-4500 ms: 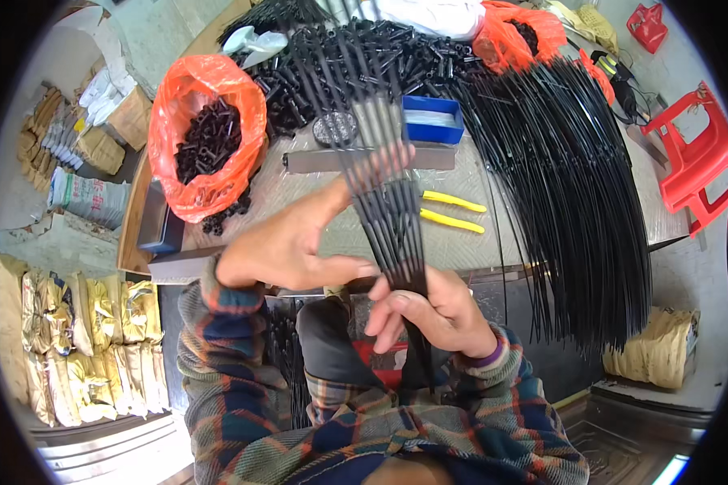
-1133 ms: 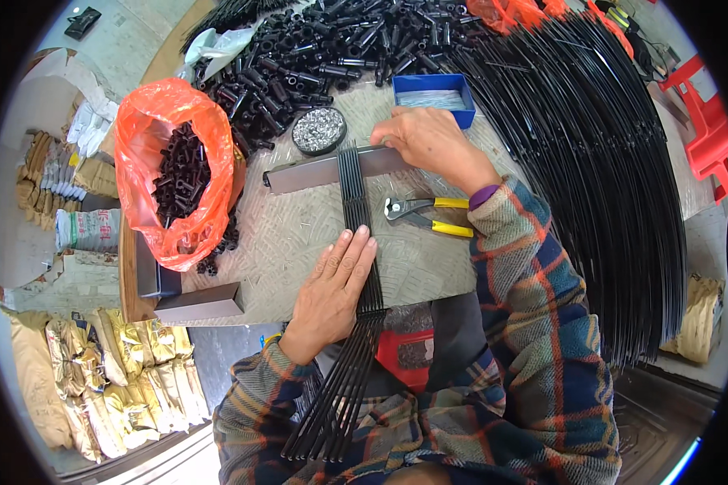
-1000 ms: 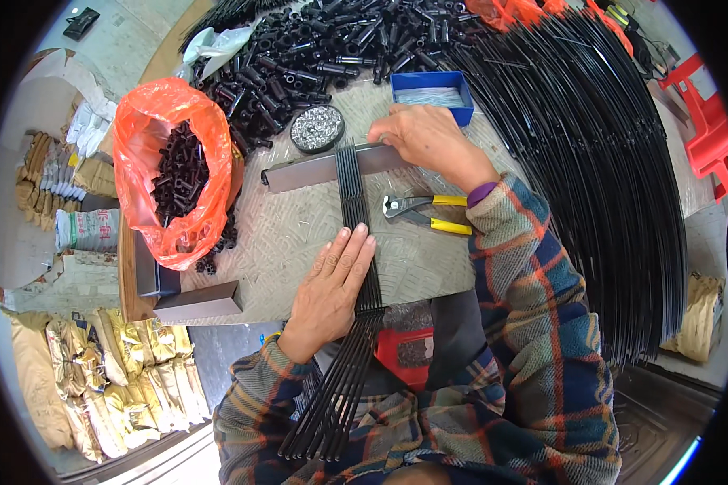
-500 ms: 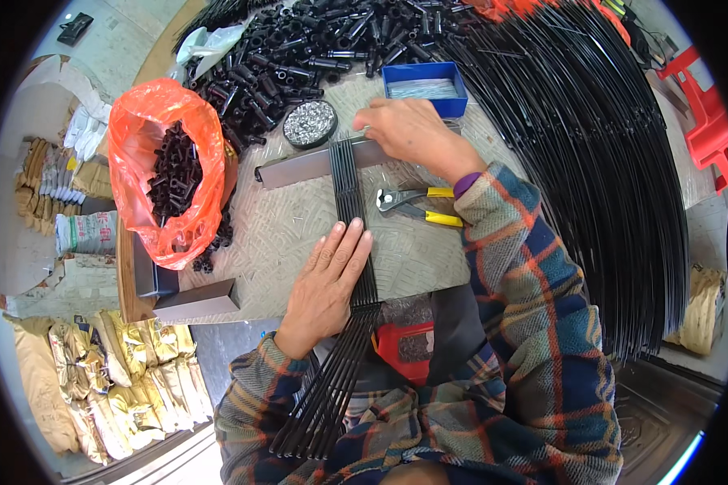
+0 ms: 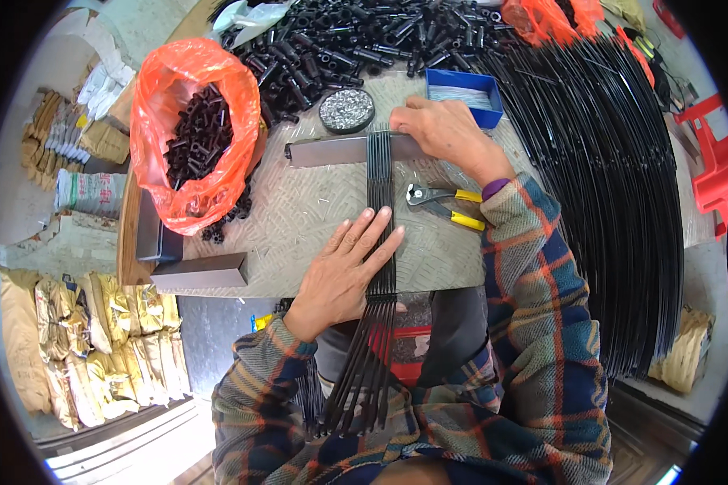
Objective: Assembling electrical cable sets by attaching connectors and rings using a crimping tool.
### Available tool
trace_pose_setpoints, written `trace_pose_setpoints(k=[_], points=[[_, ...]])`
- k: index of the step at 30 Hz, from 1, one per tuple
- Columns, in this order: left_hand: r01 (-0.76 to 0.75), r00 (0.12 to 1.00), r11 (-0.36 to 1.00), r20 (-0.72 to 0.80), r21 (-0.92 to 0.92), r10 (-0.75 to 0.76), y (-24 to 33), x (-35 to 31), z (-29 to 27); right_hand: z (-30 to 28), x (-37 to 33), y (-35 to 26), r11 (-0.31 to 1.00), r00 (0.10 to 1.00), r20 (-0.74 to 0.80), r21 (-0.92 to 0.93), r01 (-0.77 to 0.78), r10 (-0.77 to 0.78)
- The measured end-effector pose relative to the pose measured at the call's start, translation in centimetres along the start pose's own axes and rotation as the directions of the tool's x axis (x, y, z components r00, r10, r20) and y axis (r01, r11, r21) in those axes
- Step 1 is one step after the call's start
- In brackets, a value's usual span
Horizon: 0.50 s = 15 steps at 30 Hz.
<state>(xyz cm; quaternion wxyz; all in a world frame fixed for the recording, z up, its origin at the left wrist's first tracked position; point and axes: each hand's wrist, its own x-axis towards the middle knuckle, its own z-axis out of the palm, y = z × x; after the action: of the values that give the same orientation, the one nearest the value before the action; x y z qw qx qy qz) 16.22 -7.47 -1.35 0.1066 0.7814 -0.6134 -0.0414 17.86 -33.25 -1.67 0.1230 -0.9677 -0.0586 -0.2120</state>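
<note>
Several thin black rods point(image 5: 382, 190) lie side by side across a grey metal bar point(image 5: 328, 151), their near ends fanning out over my lap. My left hand point(image 5: 340, 271) rests on the rods near the table's front edge, fingers stretched out flat. Beyond the bar's right part, my right hand point(image 5: 453, 139) is closed, thumb and forefinger together beside the rods' far ends; what it holds, if anything, is hidden. End-cutting pliers with yellow handles point(image 5: 467, 219) lie right of the rods. A round dish of small shiny pieces point(image 5: 347, 110) stands behind the bar.
An orange plastic bag point(image 5: 150, 113) of black tubular parts stands left. More black parts point(image 5: 356, 48) are heaped at the back, near a blue box point(image 5: 487, 116) of thin pieces. Long black rods point(image 5: 598, 210) cover the right side. A metal block point(image 5: 200, 275) sits at the front left.
The view has shifted, so the table things appear further right. The fingers of my left hand have spread a little on the rods. My right hand stays by their far ends.
</note>
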Motion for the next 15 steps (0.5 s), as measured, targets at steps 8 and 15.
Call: trace_pose_setpoints(k=[8,15], points=[[-0.031,1.0,0.999,0.0,0.017,0.031,-0.1,0.0,0.3,0.2,-0.2,0.0,0.993,0.995,-0.099,0.117,0.016,-0.005],[-0.019,1.0,0.999,-0.005,-0.029,0.018,0.3,0.0,0.2,-0.1,-0.4,0.5,0.992,0.999,0.035,-0.12,-0.036,0.041]])
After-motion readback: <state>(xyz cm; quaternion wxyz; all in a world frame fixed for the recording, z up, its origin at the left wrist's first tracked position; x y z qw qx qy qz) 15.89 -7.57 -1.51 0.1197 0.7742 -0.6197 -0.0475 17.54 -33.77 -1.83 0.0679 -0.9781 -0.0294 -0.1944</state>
